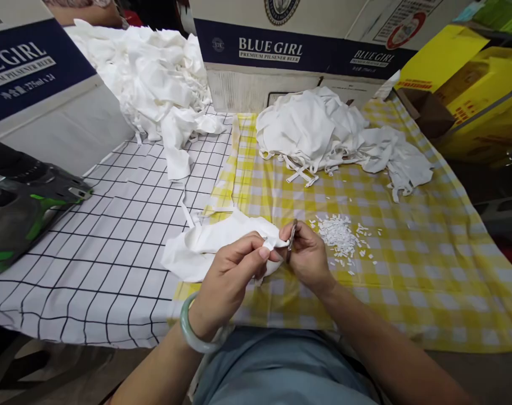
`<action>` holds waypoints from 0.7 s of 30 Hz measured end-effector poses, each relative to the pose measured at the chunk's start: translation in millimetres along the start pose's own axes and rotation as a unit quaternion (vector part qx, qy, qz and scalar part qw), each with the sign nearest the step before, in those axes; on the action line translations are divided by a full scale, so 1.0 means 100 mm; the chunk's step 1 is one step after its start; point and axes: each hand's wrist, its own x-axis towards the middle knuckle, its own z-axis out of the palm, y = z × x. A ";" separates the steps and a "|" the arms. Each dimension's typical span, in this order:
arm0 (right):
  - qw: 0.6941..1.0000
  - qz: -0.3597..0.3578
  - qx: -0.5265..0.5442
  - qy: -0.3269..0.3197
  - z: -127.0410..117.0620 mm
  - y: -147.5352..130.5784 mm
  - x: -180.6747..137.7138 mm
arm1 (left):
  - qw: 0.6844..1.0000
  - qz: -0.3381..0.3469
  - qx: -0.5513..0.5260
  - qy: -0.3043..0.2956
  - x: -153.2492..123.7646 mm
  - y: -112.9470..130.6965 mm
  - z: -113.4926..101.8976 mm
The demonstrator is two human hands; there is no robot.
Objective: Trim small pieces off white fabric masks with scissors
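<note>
While cartons (pixel 315 50) stand behind, the left hand (pixel 237 264) pinches white cloth (pixel 209 239)

On the grid cover (pixel 125 225), the left pile (pixel 155 79) of white fabric slumps between two cartons, and a grey-and-green object (pixel 45 197) shows at the left. The check cover (pixel 429 275) bears the right pile (pixel 315 121), with white clippings (pixel 340 233) scattered nearer, just beside the right hand (pixel 310 256). Yellow boxes (pixel 439 56) stand at the far right.

The cloth lies across the meeting of the covers, mostly beyond and to the left of the left hand, whose thumb and fingers press together on its right end. The right hand curls around small metal snips (pixel 292 232) at that same end; whether the blades are parted, I cannot tell. The cloth is plain, bunched and creased, with narrow strips by its far-left side.
</note>
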 end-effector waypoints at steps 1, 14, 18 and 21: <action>1.000 0.006 0.006 -0.002 -0.03 -0.02 0.00 | 0.999 -0.031 -0.012 -0.011 0.01 0.00 0.01; 0.926 0.060 -0.022 -0.372 -0.16 -0.39 0.40 | 0.992 -0.065 0.100 -0.036 -0.03 0.29 -0.26; 0.963 -0.066 -0.075 -0.250 -0.11 -0.49 0.54 | 0.991 -0.066 0.114 0.023 -0.10 0.37 -0.37; 0.964 -0.224 -0.113 -0.092 -0.16 -0.59 0.50 | 0.993 -0.077 0.081 0.030 -0.10 0.34 -0.37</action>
